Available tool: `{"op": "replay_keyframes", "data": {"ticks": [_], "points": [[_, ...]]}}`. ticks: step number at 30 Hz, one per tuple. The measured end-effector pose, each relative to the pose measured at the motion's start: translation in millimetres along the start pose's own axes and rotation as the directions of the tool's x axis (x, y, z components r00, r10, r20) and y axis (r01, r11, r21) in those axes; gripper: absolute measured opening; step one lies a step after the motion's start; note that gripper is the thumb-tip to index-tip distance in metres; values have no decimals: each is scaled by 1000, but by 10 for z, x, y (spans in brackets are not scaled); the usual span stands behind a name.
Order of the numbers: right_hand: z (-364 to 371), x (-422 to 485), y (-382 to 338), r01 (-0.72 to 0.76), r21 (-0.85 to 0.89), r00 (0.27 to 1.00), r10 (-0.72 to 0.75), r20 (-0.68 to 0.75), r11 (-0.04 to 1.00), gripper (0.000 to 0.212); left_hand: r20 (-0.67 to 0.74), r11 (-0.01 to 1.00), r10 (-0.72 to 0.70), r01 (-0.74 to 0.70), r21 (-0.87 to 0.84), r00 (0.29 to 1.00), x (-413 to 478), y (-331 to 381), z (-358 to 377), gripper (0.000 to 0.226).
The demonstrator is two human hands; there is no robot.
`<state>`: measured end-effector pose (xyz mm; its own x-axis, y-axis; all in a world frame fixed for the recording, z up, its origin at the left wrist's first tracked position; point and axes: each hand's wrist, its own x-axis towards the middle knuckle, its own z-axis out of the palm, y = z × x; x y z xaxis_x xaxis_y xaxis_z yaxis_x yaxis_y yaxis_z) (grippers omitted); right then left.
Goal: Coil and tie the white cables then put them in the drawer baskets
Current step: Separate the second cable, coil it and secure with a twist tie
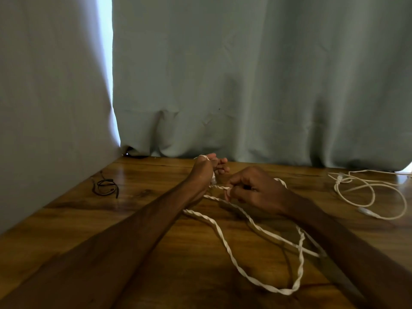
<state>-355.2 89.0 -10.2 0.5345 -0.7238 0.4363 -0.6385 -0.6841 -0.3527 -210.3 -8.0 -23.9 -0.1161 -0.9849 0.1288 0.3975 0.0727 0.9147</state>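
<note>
A white twisted cable (225,239) lies in loose loops on the wooden table (156,275), trailing toward the near edge. My left hand (206,168) is raised at mid-table with the cable wrapped around its palm and fingers. My right hand (252,188) pinches the same cable just to the right, fingers closed on it. A second, thinner white cable (370,192) lies uncoiled at the far right of the table, apart from both hands. No drawer baskets are in view.
A small black cable (106,186) lies coiled at the table's far left. Grey-green curtains (245,85) hang behind the table and along its left side, with a bright gap at the upper left.
</note>
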Motion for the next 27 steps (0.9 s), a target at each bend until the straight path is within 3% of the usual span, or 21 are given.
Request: {"op": "replay_keyframes", "data": {"ticks": [4,7,10,14,17,19,22,24,27], "points": [[-65,-25,-11,35,37,998,-33,-53,999,17,31,995,23,-25,96,999,-53,-156,110,42],[-120,-24,98,7,32,983,-1,-183,999,18,132,932,82,-123,340,988,-49,-202,56,33],[-168,-19,229,-37,-66,949,14,-315,997,18,257,907,55,-156,390,965,-165,-127,98,20],[-203,-3,310,-20,-215,915,-69,-397,976,27,490,972,-144,31,231,860,-274,-38,127,51],[-315,-38,411,-50,-253,906,-63,-419,966,41,596,962,-248,119,247,764,-329,24,176,61],[-352,-73,501,-57,-258,917,-52,-396,964,46,655,964,-261,158,212,710,-361,75,234,58],[-249,-91,523,-57,-127,934,8,-357,990,43,753,963,-200,267,34,627,-377,123,285,49],[-145,-68,535,-81,-3,939,75,-335,997,36,760,938,-159,336,-82,630,-372,119,301,51],[-12,-26,550,-163,54,961,171,-218,985,26,702,925,-144,347,-154,697,-392,112,299,46]]}}
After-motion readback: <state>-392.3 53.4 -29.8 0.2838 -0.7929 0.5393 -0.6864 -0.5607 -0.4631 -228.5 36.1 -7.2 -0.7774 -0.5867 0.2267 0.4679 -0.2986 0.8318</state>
